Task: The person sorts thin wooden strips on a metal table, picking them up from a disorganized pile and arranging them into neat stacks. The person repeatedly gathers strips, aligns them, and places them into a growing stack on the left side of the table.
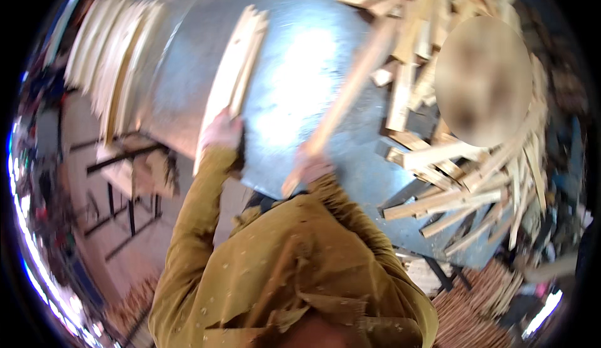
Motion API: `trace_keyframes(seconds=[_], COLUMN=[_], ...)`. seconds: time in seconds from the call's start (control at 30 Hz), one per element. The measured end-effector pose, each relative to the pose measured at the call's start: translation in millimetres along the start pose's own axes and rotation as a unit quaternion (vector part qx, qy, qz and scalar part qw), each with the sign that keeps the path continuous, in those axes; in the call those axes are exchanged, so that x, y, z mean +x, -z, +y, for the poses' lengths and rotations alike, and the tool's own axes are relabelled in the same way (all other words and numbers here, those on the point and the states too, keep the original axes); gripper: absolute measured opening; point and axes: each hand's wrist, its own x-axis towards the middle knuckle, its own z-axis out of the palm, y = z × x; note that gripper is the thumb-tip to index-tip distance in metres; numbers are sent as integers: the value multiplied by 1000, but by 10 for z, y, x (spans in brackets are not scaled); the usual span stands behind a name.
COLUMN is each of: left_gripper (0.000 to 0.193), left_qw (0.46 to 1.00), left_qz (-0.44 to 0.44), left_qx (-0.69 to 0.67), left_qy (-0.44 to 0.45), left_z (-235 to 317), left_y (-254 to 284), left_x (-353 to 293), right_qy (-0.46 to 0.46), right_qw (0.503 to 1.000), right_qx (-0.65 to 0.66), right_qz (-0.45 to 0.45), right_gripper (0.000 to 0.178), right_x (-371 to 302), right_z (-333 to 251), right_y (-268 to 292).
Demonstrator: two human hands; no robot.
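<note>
Two light wooden strips (235,60) lie side by side on the metal table (282,116), left of its middle. My left hand (223,130) is closed around their near end. A single longer wooden strip (347,94) slants from the table's near edge up toward the far right. My right hand (313,165) grips it close to its near end, which sticks out past the fingers. Motion smears both hands and the right strip a little.
A jumbled pile of wooden strips (400,97) covers the right side of the table. At the far left stands a neat row of boards (113,53). A black metal frame (128,207) is beside the table at left, and stacked wood (476,304) lies at lower right.
</note>
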Motion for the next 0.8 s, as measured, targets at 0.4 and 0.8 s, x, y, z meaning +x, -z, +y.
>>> trace_keyframes(seconds=[0.4, 0.8], left_gripper=[112, 104], left_qw=[999, 959], left_qz=[-19, 192], left_qx=[-26, 98], left_qy=[35, -185], left_z=[-735, -414], left_y=[102, 347], left_x=[4, 127], right_qy=[227, 165], right_qw=[920, 816], right_qx=[-253, -439], right_qz=[195, 338], right_gripper=[67, 61], right_x=[1213, 477], right_z=[-795, -538], right_y=[252, 1899])
